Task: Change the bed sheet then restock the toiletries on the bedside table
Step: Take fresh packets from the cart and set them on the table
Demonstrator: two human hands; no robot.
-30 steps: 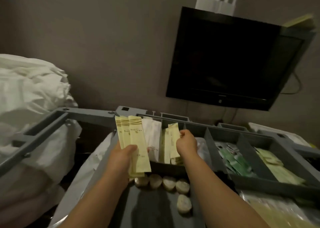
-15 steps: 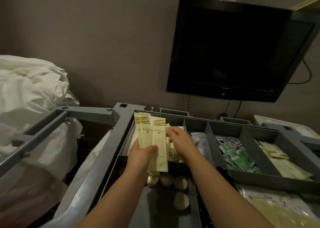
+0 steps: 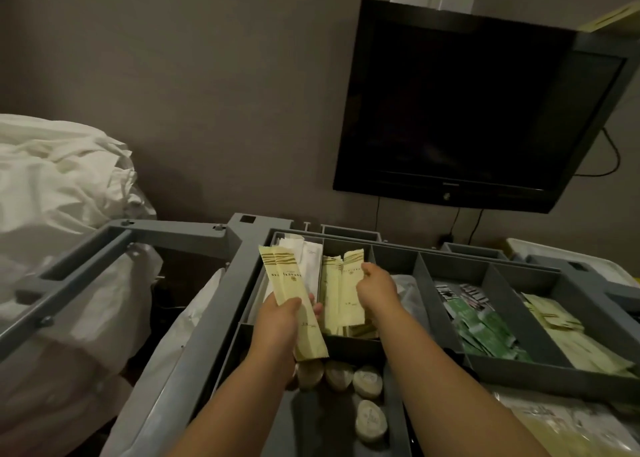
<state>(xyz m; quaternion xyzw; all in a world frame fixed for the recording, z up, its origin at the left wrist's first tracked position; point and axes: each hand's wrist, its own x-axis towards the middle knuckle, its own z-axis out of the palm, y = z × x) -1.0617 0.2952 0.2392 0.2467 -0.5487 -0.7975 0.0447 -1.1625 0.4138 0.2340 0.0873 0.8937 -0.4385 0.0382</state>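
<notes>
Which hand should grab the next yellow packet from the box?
Probably the right hand: it is already in the compartment, pinching a standing yellow packet. The left hand is full, gripping its own yellow packets.

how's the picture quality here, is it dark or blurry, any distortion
Head view: dim room light, dark television without glare; wide-angle bending tilts the television and the cart frame; the left hand and the yellow packets it holds are fairly sharp, though their print is unreadable.

print on packets (image 3: pixel 290 293), too blurred to read
</notes>
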